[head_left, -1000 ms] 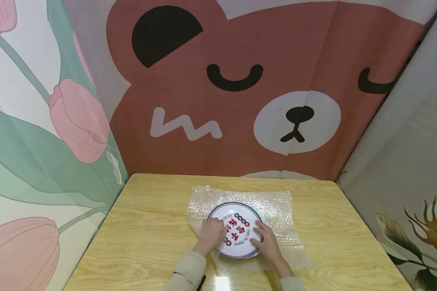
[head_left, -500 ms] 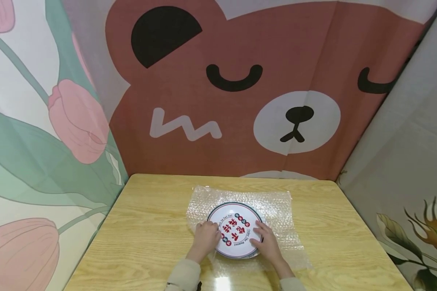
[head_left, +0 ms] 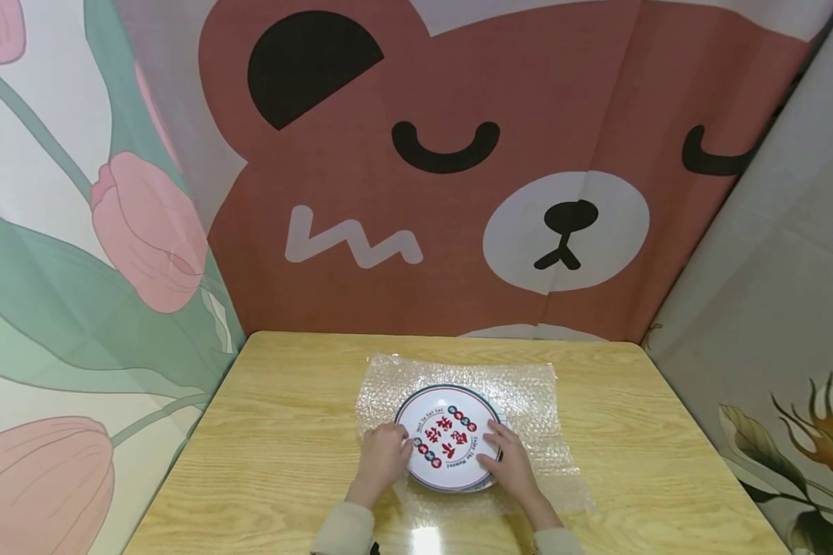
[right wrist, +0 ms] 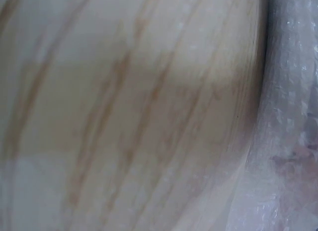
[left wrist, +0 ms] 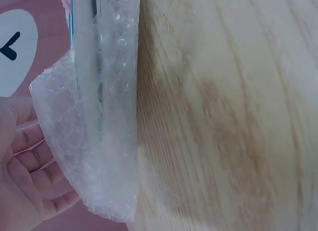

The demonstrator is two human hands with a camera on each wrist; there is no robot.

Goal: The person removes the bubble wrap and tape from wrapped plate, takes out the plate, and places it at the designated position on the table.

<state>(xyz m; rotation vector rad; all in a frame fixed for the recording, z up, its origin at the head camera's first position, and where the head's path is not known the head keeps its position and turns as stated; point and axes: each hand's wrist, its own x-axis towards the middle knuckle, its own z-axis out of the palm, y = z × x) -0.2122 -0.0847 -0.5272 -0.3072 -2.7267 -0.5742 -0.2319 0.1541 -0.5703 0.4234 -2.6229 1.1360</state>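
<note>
A round white plate (head_left: 458, 420) with red characters and a dark rim lies on a sheet of bubble wrap (head_left: 531, 389). Something with a bluish pattern peeks out beneath its lower right edge. At the plate's left edge is my left hand (head_left: 382, 455). In the left wrist view the fingers of that hand (left wrist: 22, 181) are relaxed and lightly bent beside an upturned flap of bubble wrap (left wrist: 107, 166); its thumb is hidden. My right hand (head_left: 512, 464) rests on the plate's right rim, fingers spread. The right wrist view shows only wrap (right wrist: 290, 92) and table, without a clear hand.
The wood-grain table (head_left: 284, 416) extends around the wrap on every side. Behind it hangs a cloth with a bear face (head_left: 444, 223). Flower-printed curtains (head_left: 42, 308) enclose the left and right sides.
My left hand has slid left and slightly toward me, from over the plate's left part to its edge, uncovering more of the print. My right hand and the plate stay put.
</note>
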